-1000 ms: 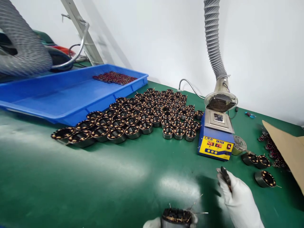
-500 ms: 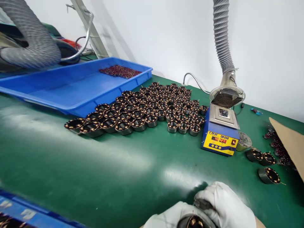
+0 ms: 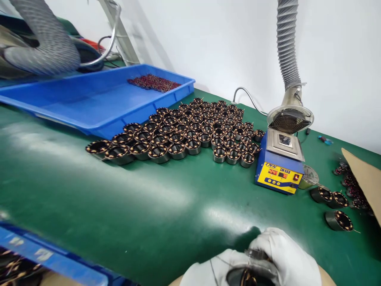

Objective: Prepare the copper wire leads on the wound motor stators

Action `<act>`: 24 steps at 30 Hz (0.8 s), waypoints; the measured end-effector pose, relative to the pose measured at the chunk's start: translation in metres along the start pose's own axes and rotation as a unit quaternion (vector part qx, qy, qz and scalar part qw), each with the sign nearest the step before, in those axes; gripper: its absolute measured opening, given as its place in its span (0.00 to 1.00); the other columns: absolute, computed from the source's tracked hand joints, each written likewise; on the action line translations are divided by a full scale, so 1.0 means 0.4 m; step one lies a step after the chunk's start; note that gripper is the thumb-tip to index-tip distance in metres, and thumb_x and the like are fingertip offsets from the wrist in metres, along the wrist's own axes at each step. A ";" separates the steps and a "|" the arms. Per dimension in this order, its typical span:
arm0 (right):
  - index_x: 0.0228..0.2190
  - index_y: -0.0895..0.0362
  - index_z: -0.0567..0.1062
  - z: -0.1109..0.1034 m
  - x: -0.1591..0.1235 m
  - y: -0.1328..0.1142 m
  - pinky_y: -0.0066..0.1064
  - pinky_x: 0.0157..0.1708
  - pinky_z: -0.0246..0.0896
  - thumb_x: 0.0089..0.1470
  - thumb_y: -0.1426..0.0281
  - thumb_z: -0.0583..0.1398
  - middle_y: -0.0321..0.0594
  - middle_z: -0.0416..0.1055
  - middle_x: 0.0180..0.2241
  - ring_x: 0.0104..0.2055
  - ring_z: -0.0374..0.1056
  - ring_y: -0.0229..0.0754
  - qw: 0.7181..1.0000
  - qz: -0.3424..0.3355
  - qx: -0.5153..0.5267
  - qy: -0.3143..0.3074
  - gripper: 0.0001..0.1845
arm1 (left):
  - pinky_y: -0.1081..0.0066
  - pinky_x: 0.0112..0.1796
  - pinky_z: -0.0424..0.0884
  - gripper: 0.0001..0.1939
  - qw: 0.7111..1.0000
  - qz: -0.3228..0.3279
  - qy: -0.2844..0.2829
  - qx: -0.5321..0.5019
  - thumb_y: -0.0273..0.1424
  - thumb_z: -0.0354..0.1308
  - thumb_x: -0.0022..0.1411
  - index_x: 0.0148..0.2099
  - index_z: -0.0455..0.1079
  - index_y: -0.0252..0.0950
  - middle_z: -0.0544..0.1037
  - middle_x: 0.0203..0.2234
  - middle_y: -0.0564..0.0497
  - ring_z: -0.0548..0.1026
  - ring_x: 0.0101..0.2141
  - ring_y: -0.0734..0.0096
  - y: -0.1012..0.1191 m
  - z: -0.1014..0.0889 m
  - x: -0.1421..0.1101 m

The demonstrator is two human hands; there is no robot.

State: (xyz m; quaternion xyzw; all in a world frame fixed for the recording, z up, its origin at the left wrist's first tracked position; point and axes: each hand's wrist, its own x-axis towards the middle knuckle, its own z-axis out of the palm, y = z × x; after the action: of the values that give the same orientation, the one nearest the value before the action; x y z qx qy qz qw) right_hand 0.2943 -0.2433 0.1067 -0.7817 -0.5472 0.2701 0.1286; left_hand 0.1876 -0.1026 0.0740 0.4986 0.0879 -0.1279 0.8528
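Both my hands wear white gloves and meet at the bottom edge of the view. My left hand is closed around a round motor stator with copper windings and thin loose wire ends. My right hand is curled over the stator's top and grips a small metal hand tool, whose tip rests at the windings. Most of the stator is hidden by the gloves and the frame edge.
Several rows of stators stand on the green mat. Behind them is a blue tray holding small red parts. A blue-and-yellow solder pot sits under a fume hose. Loose stators and cardboard lie right; a blue bin is bottom left.
My right hand came down and left from the open mat onto the stator held in my left hand. The view shifted, so a blue bin now shows at bottom left.
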 end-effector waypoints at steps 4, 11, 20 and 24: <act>0.26 0.56 0.70 0.001 0.001 -0.001 0.26 0.28 0.54 0.52 0.66 0.53 0.35 0.71 0.24 0.26 0.64 0.36 1.000 0.003 -0.019 -0.016 0.09 | 0.66 0.40 0.70 0.08 0.998 -0.019 -0.048 0.018 0.30 0.61 0.44 0.31 0.74 0.37 0.75 0.23 0.52 0.74 0.34 0.58 0.019 0.006 -0.009; 0.23 0.56 0.66 0.005 0.002 0.003 0.26 0.20 0.45 0.55 0.67 0.51 0.34 0.69 0.20 0.21 0.63 0.35 0.991 0.051 -0.120 0.008 0.11 | 0.66 0.46 0.66 0.18 0.994 -0.007 -0.086 0.060 0.28 0.61 0.44 0.42 0.71 0.39 0.75 0.38 0.53 0.71 0.43 0.58 0.040 -0.005 -0.014; 0.27 0.55 0.68 0.068 0.030 0.130 0.34 0.28 0.53 0.50 0.70 0.55 0.39 0.68 0.24 0.28 0.65 0.46 0.934 0.084 -0.317 0.143 0.03 | 0.59 0.50 0.62 0.31 0.893 0.102 0.278 0.339 0.23 0.61 0.34 0.47 0.65 0.37 0.70 0.43 0.46 0.67 0.45 0.54 -0.054 -0.096 -0.018; 0.30 0.54 0.71 0.112 0.028 0.213 0.35 0.31 0.58 0.49 0.59 0.57 0.39 0.70 0.27 0.30 0.66 0.45 0.930 0.054 -0.273 0.242 0.11 | 0.56 0.51 0.58 0.29 0.808 0.106 0.385 0.434 0.26 0.62 0.33 0.44 0.66 0.37 0.68 0.44 0.47 0.64 0.47 0.52 -0.035 -0.188 -0.041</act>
State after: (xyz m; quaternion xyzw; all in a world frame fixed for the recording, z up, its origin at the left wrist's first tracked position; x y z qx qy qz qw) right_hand 0.3391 -0.2685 0.0244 -0.8566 -0.5092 -0.0802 0.0242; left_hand 0.1660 -0.0415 0.0305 0.8312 0.2912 0.1412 0.4521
